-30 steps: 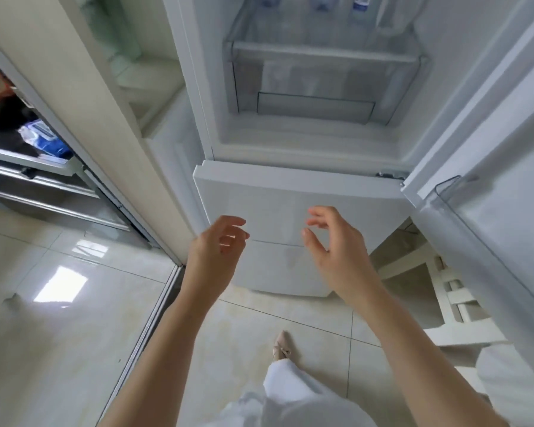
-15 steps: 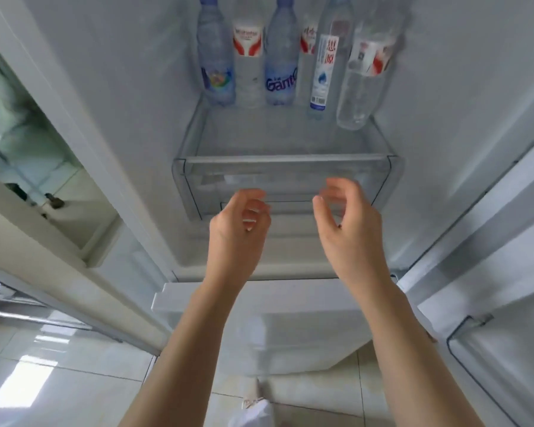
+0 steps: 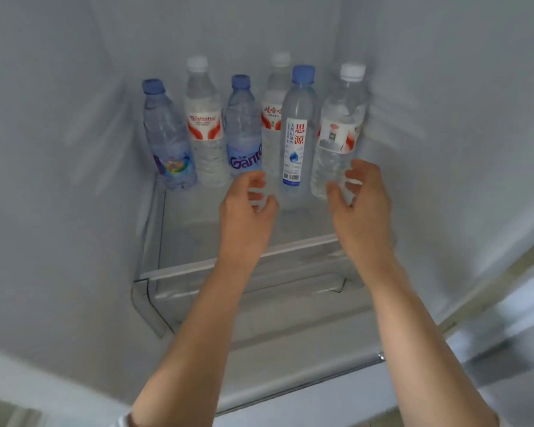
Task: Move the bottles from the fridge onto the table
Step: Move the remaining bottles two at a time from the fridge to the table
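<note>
Several water bottles stand on the glass shelf (image 3: 204, 211) inside the open fridge. From the left: a blue-capped bottle with a colourful label (image 3: 167, 140), a white-capped red-label bottle (image 3: 204, 131), a blue Ganten bottle (image 3: 244, 131), another red-label bottle (image 3: 273, 109) behind, a tall blue-capped bottle with a white label (image 3: 296, 134), and a clear white-capped bottle (image 3: 339, 131). My left hand (image 3: 247, 208) hovers with loosely curled fingers just below the Ganten bottle. My right hand (image 3: 361, 198) is cupped next to the foot of the clear bottle. Neither hand holds anything.
A clear crisper drawer (image 3: 259, 291) sits under the shelf. White fridge walls (image 3: 59, 180) close in on both sides. The fridge door edge (image 3: 506, 288) runs along the lower right.
The view has tilted up from the floor and lower drawers to the bottle shelf. Both hands have risen and reached forward to the bottles' bases.
</note>
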`<state>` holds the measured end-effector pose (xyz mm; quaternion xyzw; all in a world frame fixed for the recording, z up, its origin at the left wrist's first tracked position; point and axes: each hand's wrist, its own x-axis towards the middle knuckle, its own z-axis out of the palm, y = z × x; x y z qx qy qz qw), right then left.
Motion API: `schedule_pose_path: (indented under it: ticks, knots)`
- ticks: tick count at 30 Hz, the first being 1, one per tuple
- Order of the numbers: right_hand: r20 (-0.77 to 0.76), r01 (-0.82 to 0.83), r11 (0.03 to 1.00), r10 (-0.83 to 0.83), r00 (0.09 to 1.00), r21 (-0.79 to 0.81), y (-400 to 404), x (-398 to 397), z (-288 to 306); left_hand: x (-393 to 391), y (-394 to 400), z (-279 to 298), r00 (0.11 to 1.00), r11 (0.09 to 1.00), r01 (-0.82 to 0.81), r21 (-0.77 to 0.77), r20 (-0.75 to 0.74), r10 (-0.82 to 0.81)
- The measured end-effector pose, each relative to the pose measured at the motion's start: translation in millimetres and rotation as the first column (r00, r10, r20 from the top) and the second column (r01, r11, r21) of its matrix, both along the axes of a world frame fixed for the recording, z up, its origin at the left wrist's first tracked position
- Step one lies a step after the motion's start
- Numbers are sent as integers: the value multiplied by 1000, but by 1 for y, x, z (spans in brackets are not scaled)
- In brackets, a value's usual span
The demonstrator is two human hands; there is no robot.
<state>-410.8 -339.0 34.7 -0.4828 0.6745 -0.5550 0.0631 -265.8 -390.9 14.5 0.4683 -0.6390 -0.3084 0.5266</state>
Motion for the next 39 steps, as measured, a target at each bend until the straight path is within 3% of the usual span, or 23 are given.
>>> schedule_pose_path:
  ticks: [12, 20, 32, 39]
  knots:
    - [71, 12, 1000, -13, 997, 2, -80, -34, -5, -67, -78, 4, 1000, 1000, 16, -11, -15, -16]
    - [209, -48, 998, 54, 976, -31, -98, -46, -11, -81, -94, -1, 997, 997, 58, 42, -55, -56]
    - [292, -42, 992, 75, 954, -118, -88, -51, -14, -67, -76, 9, 997, 995, -68, 77, -32, 71]
    - [248, -22, 989, 59, 967, -150, -59, -43, -4, -53, -43, 24, 983, 993, -99, 66, -150, 108]
